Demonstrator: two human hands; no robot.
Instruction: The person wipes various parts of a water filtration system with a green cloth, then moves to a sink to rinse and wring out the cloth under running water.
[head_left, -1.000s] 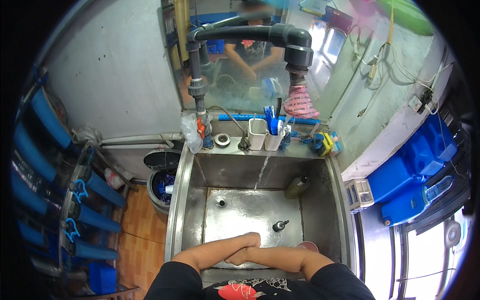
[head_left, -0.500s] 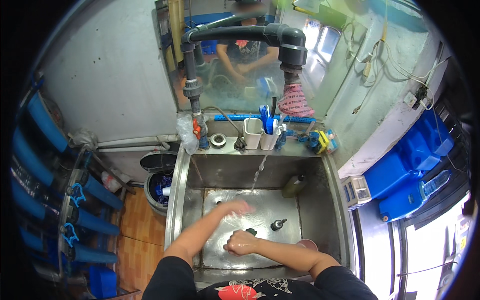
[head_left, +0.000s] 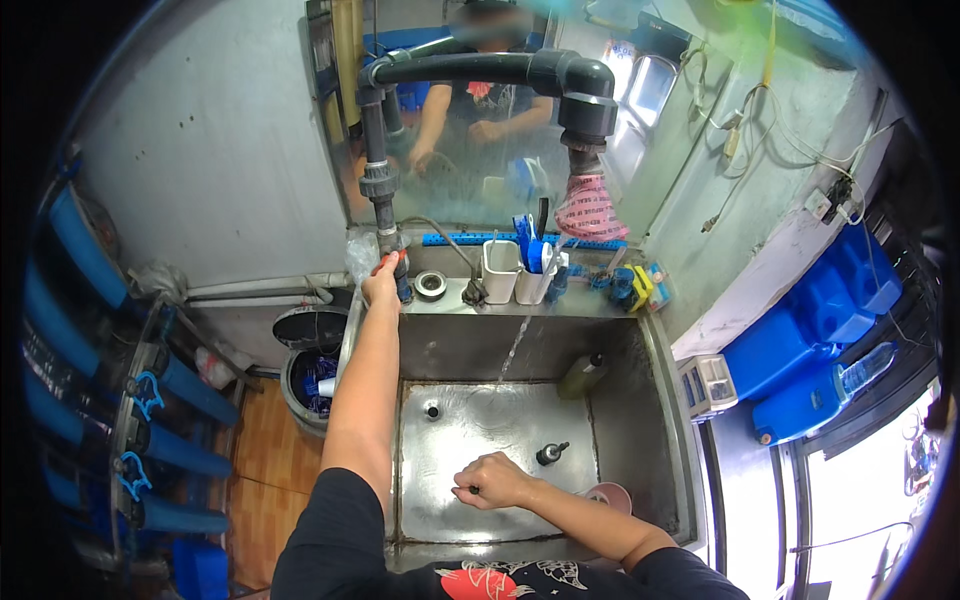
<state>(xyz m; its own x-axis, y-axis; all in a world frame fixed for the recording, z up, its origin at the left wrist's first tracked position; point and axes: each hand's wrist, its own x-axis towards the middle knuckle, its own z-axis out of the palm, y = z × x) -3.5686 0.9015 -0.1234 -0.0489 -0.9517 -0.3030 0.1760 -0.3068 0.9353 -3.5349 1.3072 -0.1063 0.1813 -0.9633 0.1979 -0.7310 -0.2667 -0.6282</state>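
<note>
My left hand [head_left: 380, 286] reaches up over the sink's left back corner, its fingers closed on the orange-red valve handle [head_left: 386, 262] of the grey upright pipe. Over the sink floor, my right hand [head_left: 494, 481] is closed around something mostly hidden; only a small dark end shows at its fingers. Water [head_left: 517, 343] runs in a thin stream from the pink-wrapped spout [head_left: 591, 208] into the steel sink [head_left: 430, 510]. Right of my right hand stands a small dark bottle with a nozzle [head_left: 549, 455]. A pink bowl [head_left: 612, 496] is partly covered by my right forearm.
An olive-green bottle [head_left: 582, 376] stands in the sink's back right corner. White holders [head_left: 500, 275] with brushes sit on the back ledge, beside a loose drain strainer [head_left: 430, 286]. A lidded bin [head_left: 310, 385] is left of the sink; blue jugs [head_left: 790, 345] are at right.
My left hand has moved from above the sink floor up to the valve handle. My right hand stays low over the sink, still closed. The stream still runs.
</note>
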